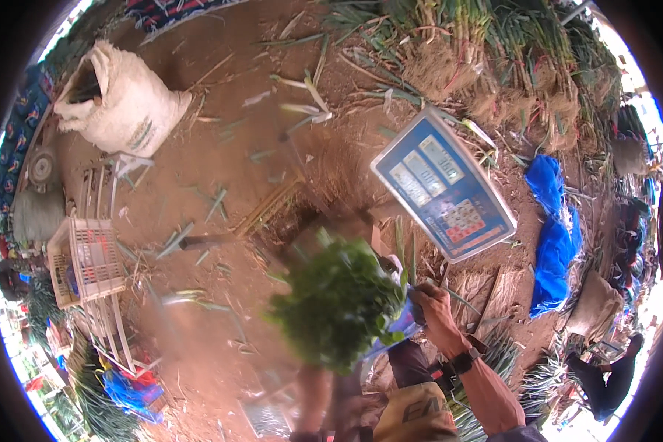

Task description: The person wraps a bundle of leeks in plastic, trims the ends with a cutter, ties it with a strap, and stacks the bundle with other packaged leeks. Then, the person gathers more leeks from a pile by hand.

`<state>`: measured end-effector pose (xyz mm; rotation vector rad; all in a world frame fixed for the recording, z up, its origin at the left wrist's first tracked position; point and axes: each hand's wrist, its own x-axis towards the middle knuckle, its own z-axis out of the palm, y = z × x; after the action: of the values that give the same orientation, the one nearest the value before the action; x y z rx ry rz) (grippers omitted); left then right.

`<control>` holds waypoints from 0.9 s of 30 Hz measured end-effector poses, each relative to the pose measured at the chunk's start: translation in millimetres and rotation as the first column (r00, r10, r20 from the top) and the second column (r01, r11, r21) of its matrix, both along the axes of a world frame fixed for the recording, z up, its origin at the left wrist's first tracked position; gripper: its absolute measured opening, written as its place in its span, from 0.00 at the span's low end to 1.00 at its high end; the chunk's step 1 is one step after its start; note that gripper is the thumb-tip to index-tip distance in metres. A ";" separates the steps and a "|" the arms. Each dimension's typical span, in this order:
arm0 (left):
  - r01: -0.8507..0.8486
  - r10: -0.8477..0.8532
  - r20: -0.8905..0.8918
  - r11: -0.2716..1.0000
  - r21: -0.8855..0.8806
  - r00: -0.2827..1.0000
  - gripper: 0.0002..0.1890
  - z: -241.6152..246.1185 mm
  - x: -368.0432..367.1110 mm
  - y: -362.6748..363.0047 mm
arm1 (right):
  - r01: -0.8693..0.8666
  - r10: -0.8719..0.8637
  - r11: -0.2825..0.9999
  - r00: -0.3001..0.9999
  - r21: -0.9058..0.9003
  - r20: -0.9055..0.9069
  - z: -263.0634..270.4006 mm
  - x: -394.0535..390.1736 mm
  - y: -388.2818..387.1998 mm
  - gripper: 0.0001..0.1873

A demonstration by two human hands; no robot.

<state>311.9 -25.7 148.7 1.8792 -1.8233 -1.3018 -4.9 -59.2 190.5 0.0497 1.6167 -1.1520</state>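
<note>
A large bunch of leafy greens (340,301), blurred, is held close in front of me at the lower middle. My right hand (432,309), with a dark watch on its wrist, grips a blue plastic bag (400,326) around the right side of the bunch. The left forearm comes up from below, and my left hand (316,375) is blurred and mostly hidden under the leaves, so its grip cannot be made out. Just beyond the greens, tilted in view, is the blue display panel of a digital scale (447,185), with lit readouts and a keypad.
Bundled green onions with roots (464,77) lie at the top right. A blue cloth or bag (552,237) lies right of the scale. At left are a white woven sack (127,105) and a plastic crate (91,262). Loose leaves litter the dirt floor. A person (605,381) is at the lower right.
</note>
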 end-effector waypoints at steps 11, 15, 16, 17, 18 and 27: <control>0.433 -0.371 -0.290 0.882 0.188 0.882 0.13 107.4 -28.9 18.4 | 0.057 -0.050 0.997 0.992 0.055 -0.115 57.3 -20.5 140.5 0.07; 0.658 -0.632 -0.195 0.743 0.124 0.750 0.16 111.9 -23.9 58.7 | 0.109 -0.110 0.994 0.975 -0.015 -0.193 62.8 -29.3 214.8 0.08; 0.677 -0.651 -0.187 0.718 0.162 0.735 0.12 120.9 -26.1 63.3 | 0.135 -0.127 0.990 0.976 0.037 -0.176 73.7 -28.8 223.6 0.08; 0.686 -0.661 -0.183 0.707 0.174 0.728 0.12 123.8 -25.9 70.1 | 0.160 -0.145 0.983 0.977 0.089 -0.158 82.5 -28.4 233.2 0.08; 0.744 -0.733 -0.149 0.667 0.030 0.664 0.09 123.5 -26.7 74.6 | 0.154 -0.140 0.986 0.975 0.064 -0.175 88.5 -29.2 242.4 0.06; 0.860 -0.875 -0.048 0.482 -0.167 0.482 0.04 161.5 -57.5 97.7 | 0.313 -0.309 0.950 0.942 0.013 -0.131 135.5 -36.4 290.3 0.04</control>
<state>254.4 72.0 310.2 0.6530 -2.8440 -1.4243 -41.3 231.1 326.0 0.2666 1.7849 -1.3924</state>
